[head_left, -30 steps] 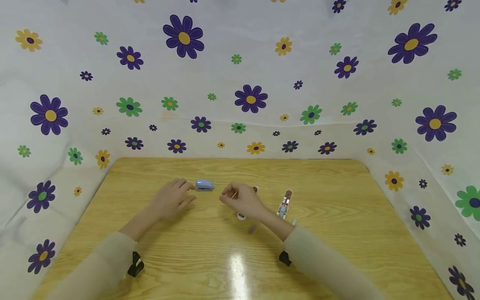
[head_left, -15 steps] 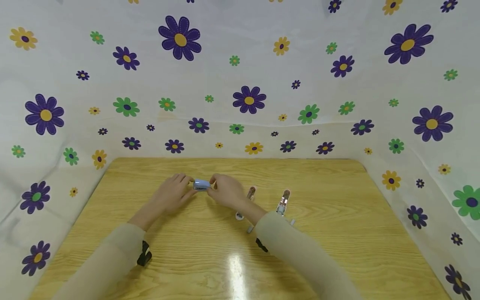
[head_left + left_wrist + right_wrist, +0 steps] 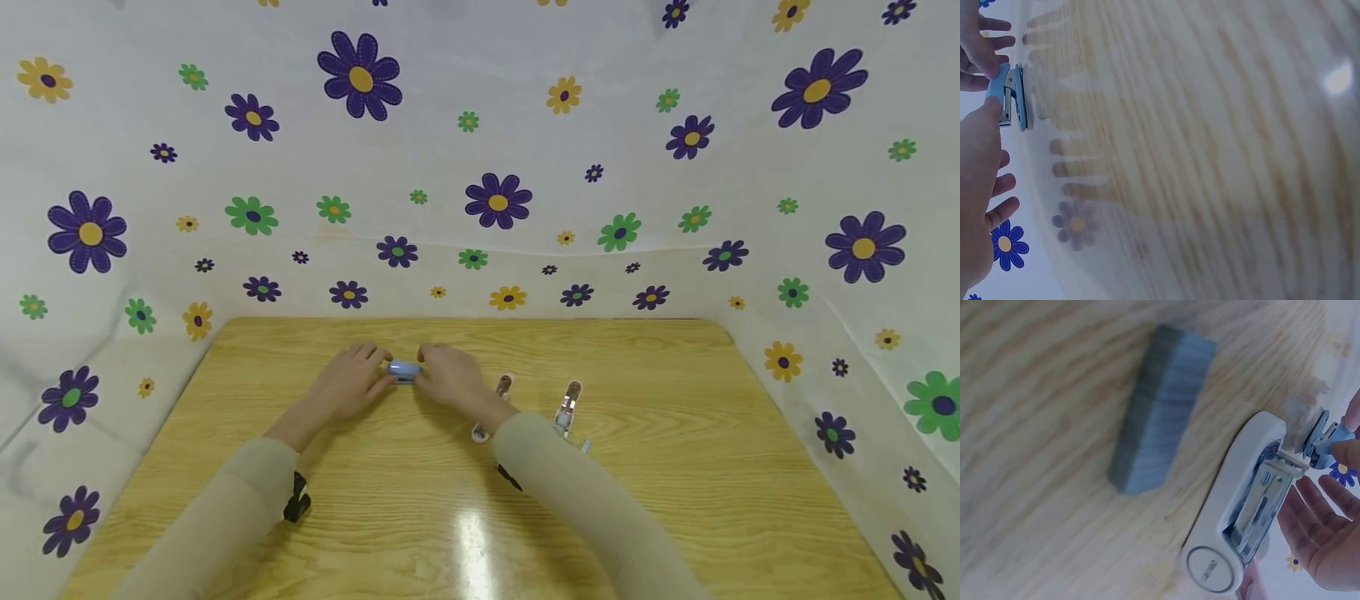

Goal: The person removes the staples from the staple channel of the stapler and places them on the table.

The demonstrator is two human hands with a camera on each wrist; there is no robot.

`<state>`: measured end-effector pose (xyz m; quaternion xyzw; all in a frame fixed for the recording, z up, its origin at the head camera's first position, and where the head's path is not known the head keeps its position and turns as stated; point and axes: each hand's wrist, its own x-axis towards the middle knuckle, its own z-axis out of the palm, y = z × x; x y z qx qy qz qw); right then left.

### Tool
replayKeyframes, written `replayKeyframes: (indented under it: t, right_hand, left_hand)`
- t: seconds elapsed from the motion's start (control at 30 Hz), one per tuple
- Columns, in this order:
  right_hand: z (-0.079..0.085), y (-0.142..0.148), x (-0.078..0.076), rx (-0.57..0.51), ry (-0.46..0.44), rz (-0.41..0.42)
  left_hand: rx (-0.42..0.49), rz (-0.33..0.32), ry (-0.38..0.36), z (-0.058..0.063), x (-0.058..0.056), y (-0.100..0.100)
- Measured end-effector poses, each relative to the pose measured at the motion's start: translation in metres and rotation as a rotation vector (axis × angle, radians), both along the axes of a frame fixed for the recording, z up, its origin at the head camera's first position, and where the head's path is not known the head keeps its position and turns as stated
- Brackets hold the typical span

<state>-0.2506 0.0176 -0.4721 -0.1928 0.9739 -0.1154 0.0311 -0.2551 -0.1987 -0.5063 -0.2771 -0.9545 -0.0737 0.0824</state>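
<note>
A small light-blue stapler (image 3: 405, 371) is held between both hands toward the back of the table. My left hand (image 3: 347, 383) pinches its left end; in the left wrist view, the thumb of this left hand (image 3: 975, 187) presses the stapler's (image 3: 1020, 103) upper arm, its other fingers spread. My right hand (image 3: 452, 377) pinches the right end, and in the right wrist view the thumb of this right hand (image 3: 1329, 550) lies against the stapler (image 3: 1322, 444). The stapler's arm and base stand apart at an angle. Whether its base touches the table cannot be told.
A white stapler (image 3: 1225, 519) lies on the wooden table (image 3: 405, 517), its inner metal tray exposed. Near it is a grey block of staples (image 3: 1163, 409). Farther right lies another open-looking stapler (image 3: 567, 408), with a small pale bar (image 3: 586, 447) beside it. Flowered cloth (image 3: 450, 150) surrounds the table.
The right hand has moved left from above the white stapler to the blue stapler and grips its right end. The left hand has closed in on the left end. The blue stapler has tilted slightly.
</note>
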Motion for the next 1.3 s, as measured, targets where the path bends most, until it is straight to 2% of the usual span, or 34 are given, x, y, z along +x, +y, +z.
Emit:
replayKeyframes:
  t: [0.2, 0.53, 0.83, 1.1, 1.3]
  right_hand:
    - [-0.004, -0.005, -0.004, 0.111, 0.057, 0.083]
    - [-0.004, 0.001, 0.0, 0.247, 0.129, 0.151]
    - [-0.005, 0.011, 0.016, 0.373, 0.199, 0.266]
    - [-0.003, 0.019, 0.03, 0.389, 0.22, 0.362]
    - [-0.004, 0.023, 0.039, 0.46, 0.294, 0.43]
  left_hand:
    - [-0.01, -0.011, 0.007, -0.003, -0.001, 0.002]
    - [-0.024, -0.052, 0.032, 0.0, 0.005, 0.004]
    - [-0.049, -0.085, 0.053, 0.0, 0.025, 0.004]
    - [-0.052, -0.102, 0.068, 0.0, 0.044, 0.004]
    - [-0.066, -0.119, 0.08, -0.003, 0.059, 0.004]
